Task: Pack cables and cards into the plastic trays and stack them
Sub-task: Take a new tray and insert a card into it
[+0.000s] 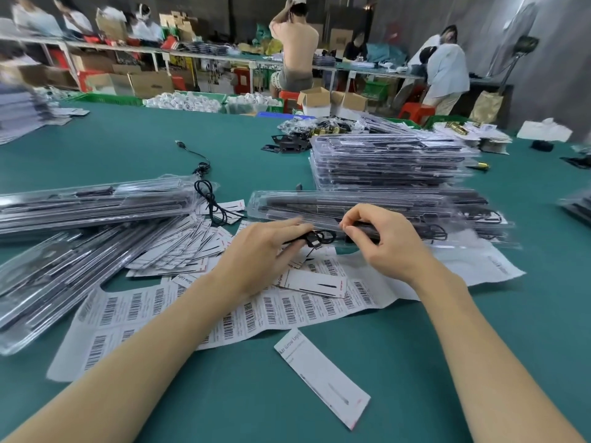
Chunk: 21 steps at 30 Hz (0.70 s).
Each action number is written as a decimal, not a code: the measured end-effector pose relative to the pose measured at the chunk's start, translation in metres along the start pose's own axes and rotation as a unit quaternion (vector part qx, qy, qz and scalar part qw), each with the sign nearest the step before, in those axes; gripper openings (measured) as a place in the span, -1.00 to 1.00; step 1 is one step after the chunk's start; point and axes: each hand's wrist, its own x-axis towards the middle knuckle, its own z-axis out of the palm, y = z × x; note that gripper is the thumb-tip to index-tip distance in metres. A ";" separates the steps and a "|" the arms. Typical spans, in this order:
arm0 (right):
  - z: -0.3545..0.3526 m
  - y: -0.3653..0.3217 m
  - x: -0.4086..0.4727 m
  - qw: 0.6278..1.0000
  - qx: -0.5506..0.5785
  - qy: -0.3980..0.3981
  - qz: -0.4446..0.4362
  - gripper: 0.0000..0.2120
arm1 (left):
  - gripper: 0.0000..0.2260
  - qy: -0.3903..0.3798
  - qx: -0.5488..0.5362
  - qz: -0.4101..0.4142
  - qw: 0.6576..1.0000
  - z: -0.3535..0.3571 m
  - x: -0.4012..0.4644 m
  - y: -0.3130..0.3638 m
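Hands [323,247] apparently on black cable [315,238]

— Anything legible?
— The loose card [321,377] near the desk's front edge reads "Grow Light", partly cut off. Another card [185,279] under the left forearm shows "Grow Light" too.
— The barcode sheet [153,310]?
— Digits too small to read.

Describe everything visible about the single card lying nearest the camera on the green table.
The card is a long, narrow white rectangle of what looks like glossy paper or thin card. Dark print runs along its far end, a thin dark slanted mark sits toward its near end, and there is a small red mark at the near corner. It lies flat and diagonal on the green table, apart from the barcode sheet. Neither hand touches it.
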 end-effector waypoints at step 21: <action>0.031 -0.009 0.007 0.995 -0.090 0.015 -0.027 -0.75 | -0.79 -0.052 0.026 -0.028 0.998 -0.001 0.001 0.000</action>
